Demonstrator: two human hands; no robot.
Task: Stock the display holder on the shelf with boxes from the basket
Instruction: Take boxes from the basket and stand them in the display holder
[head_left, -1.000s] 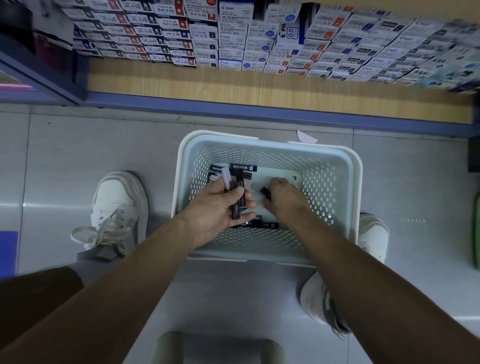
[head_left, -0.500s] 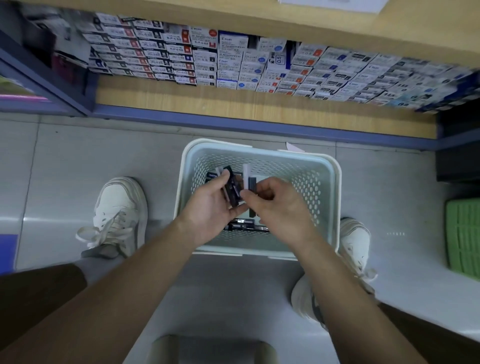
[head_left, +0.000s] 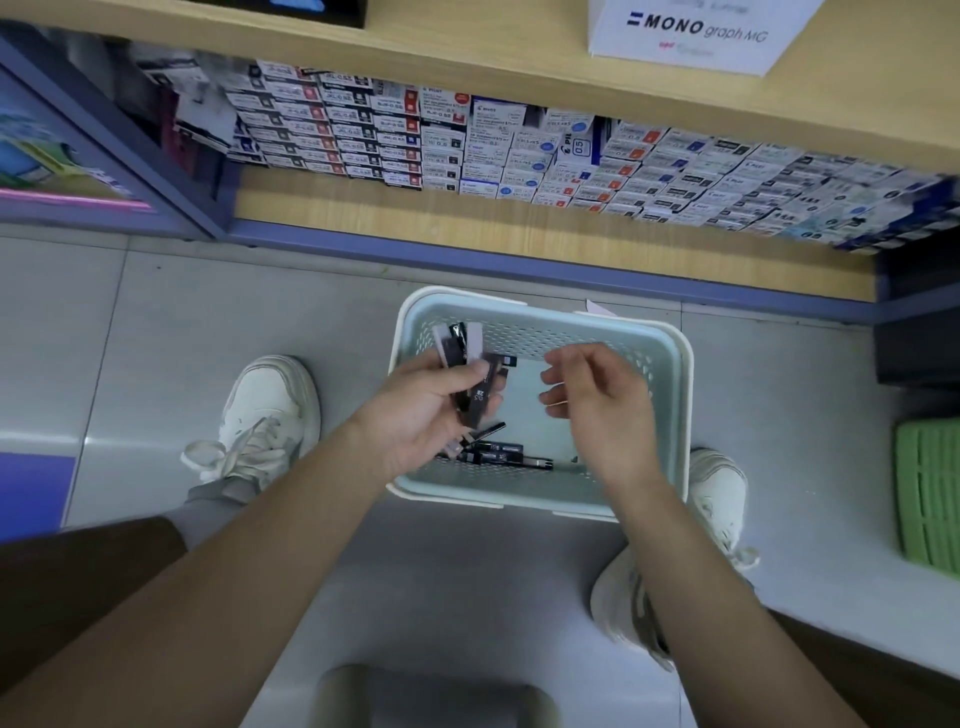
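While the left hand (head_left: 426, 410) grips slim boxes (head_left: 470, 374), the right hand (head_left: 597, 400) hangs loosely curled, empty.

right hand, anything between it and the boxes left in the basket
Nothing visible. The right hand hovers open over the basket, the loose boxes lie uncovered on its floor, and the left hand holds its bundle aside.

Left hand (head_left: 415, 415) is up off the basket (head_left: 498, 500) bottom and now sits above it. Its bunch of boxes (head_left: 470, 374) is bigger and fanned out. Right hand (head_left: 597, 400) took one from the bottom, passed it over 0.5 s ago and has since let go; it's now apart from the left, fingers loosely curled, empty. View tilted up: MONO graph sign (head_left: 696, 31) and green crate (head_left: 930, 493) are now in frame.
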